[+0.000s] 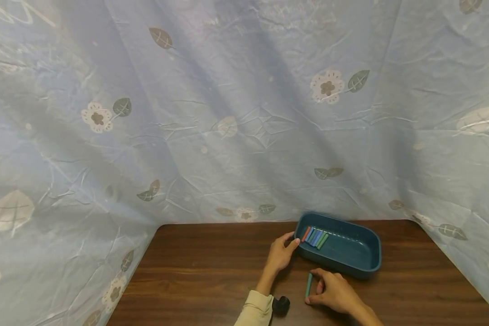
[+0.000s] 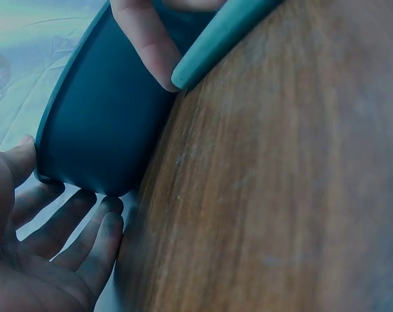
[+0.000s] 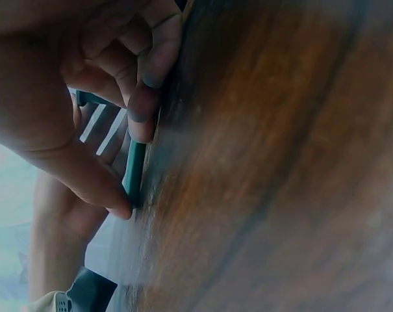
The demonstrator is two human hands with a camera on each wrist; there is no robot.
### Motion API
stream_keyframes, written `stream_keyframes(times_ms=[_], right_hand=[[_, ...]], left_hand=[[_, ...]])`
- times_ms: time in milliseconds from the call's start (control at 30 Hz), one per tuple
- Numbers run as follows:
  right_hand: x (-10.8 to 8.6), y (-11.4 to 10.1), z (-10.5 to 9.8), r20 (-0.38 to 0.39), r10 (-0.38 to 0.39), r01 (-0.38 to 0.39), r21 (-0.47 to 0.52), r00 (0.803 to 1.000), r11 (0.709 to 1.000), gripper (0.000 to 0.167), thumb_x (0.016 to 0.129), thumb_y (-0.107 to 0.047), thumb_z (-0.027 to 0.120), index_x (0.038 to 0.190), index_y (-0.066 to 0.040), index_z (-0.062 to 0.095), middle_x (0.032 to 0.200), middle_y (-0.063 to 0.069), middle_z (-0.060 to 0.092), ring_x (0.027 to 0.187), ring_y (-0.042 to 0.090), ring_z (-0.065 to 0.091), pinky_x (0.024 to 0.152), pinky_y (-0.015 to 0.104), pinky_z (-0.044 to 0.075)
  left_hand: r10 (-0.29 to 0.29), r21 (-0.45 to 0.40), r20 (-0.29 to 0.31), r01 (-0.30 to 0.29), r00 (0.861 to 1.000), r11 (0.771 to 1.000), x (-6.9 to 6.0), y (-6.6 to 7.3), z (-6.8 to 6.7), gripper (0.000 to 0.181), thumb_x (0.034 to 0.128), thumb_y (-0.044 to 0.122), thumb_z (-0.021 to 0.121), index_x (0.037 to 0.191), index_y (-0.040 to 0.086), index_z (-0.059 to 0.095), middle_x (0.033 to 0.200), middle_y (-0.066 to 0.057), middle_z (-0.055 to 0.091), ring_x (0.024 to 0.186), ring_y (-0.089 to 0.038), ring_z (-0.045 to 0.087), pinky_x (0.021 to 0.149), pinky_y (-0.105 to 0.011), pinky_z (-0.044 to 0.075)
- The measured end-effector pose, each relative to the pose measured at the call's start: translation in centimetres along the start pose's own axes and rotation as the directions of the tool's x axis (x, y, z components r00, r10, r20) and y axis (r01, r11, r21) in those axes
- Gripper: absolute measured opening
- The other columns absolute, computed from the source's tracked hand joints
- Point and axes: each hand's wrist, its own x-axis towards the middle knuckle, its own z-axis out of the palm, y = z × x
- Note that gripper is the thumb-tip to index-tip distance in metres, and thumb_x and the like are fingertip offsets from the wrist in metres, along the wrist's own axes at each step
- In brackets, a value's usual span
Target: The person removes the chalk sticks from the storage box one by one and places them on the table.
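Note:
My right hand [image 1: 335,291] pinches a green chalk stick [image 1: 309,285] lengthwise, thumb at the near end and a fingertip at the far end. The stick [image 3: 135,172] is low at the wooden tabletop; whether it touches the wood I cannot tell. Beyond it sits a dark blue, rounded rectangular tray [image 1: 350,268]. My left hand [image 1: 280,253] holds the tray's left end; in the left wrist view its thumb is at the rim and its fingers are against the outer wall [image 2: 108,110]. Inside, at the tray's left, red, blue and green chalk sticks [image 1: 315,237] lie side by side.
The brown wooden table [image 1: 195,271] ends against a pale blue curtain [image 1: 228,172] with leaf and flower prints, which also hangs at both sides. A black wrist device [image 1: 281,306] is at the left sleeve [image 1: 256,308].

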Motion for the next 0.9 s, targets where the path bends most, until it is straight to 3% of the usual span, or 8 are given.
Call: stream_keyframes(times_ms=[533, 900], right_hand=[[-0.2, -0.5, -0.3, -0.005, -0.039, 0.039, -0.002, 0.999, 0.999, 0.087, 0.079, -0.039, 0.096, 0.143, 0.009, 0.059, 0.079, -0.005, 0.064, 0.064, 0.006, 0.056, 0.061, 0.024, 0.047], [0.2, -2.1, -2.6, 0.014, -0.117, 0.116, 0.077, 0.993, 0.99, 0.084, 0.09, -0.039, 0.087, 0.148, 0.012, 0.052, 0.084, -0.004, 0.069, 0.062, 0.007, 0.061, 0.058, 0.026, 0.052]], left_hand=[[0.002, 0.026, -0.005, -0.002, 1.0, 1.0, 0.3, 0.0, 0.0, 0.042, 0.1086, 0.031, 0.065, 0.142, 0.005, 0.069, 0.139, -0.016, 0.073, 0.134, -0.036, 0.065, 0.112, -0.054, 0.051], [-0.009, 0.018, -0.006, 0.009, 1.0, 1.0, 0.1, 0.0, -0.1, 0.042, 0.1075, 0.031, 0.066, 0.14, 0.006, 0.07, 0.139, -0.016, 0.073, 0.134, -0.035, 0.066, 0.113, -0.053, 0.051]])
